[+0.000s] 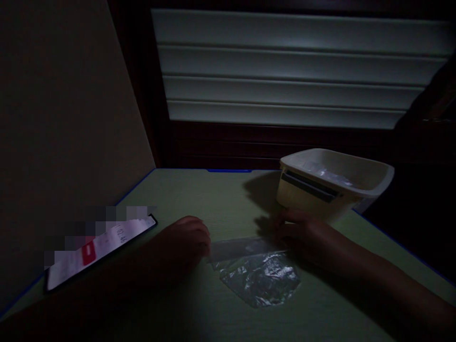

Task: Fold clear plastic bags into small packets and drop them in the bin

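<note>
A clear, crinkled plastic bag (261, 280) lies on the pale green table (199, 194) between my hands. A flatter clear strip (238, 249) runs along its far side. My left hand (188, 240) is closed at the left end of the strip, its fingertips on the edge there. My right hand (297, 232) is over the right end, fingers bent and somewhat apart; in the dim light I cannot make out whether it grips the plastic.
A cream plastic bin (306, 202) with clear plastic inside stands at the back right. A lit phone (103, 247) lies at the left. Behind the table is a slatted panel (285, 90), and a wall (71, 104) borders the left side.
</note>
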`<action>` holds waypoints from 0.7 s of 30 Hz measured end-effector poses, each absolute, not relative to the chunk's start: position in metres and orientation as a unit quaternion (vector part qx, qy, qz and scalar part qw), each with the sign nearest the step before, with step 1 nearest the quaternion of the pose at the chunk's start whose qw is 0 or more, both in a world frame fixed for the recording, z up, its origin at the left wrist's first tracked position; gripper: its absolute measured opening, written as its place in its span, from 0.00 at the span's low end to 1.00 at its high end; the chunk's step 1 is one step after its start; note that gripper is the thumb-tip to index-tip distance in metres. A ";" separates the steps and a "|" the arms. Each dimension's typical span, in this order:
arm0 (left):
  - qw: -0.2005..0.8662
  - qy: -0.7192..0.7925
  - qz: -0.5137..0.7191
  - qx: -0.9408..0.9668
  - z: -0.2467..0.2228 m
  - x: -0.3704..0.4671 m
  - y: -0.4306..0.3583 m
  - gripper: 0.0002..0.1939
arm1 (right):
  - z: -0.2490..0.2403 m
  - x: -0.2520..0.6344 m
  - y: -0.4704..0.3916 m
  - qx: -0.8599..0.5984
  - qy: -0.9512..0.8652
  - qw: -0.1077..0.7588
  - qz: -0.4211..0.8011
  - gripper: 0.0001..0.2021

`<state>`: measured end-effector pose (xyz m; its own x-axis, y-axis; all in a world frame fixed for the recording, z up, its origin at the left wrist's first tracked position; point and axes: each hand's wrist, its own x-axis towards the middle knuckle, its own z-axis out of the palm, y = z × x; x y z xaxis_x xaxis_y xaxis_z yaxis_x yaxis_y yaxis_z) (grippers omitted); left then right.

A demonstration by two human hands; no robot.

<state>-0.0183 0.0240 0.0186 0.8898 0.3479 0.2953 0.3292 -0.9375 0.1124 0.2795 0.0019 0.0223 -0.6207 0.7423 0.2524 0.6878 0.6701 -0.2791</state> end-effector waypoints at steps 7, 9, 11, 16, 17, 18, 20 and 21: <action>-0.019 0.160 0.109 0.981 0.023 -0.021 0.021 0.07 | 0.038 0.273 -0.007 -0.418 -0.877 0.210 0.114 0.11; -0.025 0.163 0.102 0.981 0.022 -0.022 0.021 0.07 | 0.045 0.262 -0.009 -0.411 -0.871 0.242 0.119 0.14; -0.034 0.164 0.093 0.982 0.020 -0.023 0.022 0.09 | 0.050 0.244 -0.011 -0.381 -0.894 0.209 0.105 0.17; -0.082 0.156 0.102 0.979 0.015 -0.024 0.023 0.12 | 0.049 0.193 -0.011 -0.314 -0.948 0.041 -0.019 0.11; -0.089 0.154 0.106 0.978 0.015 -0.023 0.023 0.12 | 0.047 0.187 -0.010 -0.304 -0.951 0.030 -0.036 0.10; -0.093 0.152 0.106 0.978 0.015 -0.023 0.023 0.11 | 0.044 0.183 -0.009 -0.301 -0.952 0.023 -0.045 0.09; -0.090 0.153 0.102 0.979 0.016 -0.022 0.022 0.11 | 0.039 0.182 -0.008 -0.307 -0.950 0.021 -0.052 0.10; -0.085 0.155 0.101 0.979 0.016 -0.022 0.022 0.11 | 0.037 0.185 -0.008 -0.316 -0.947 0.023 -0.054 0.10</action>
<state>-0.0219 0.0218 0.0161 0.9316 0.2861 0.2244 0.3204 -0.9376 -0.1348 0.1852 -0.0085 0.0371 -0.7988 0.5966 0.0777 0.6016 0.7941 0.0868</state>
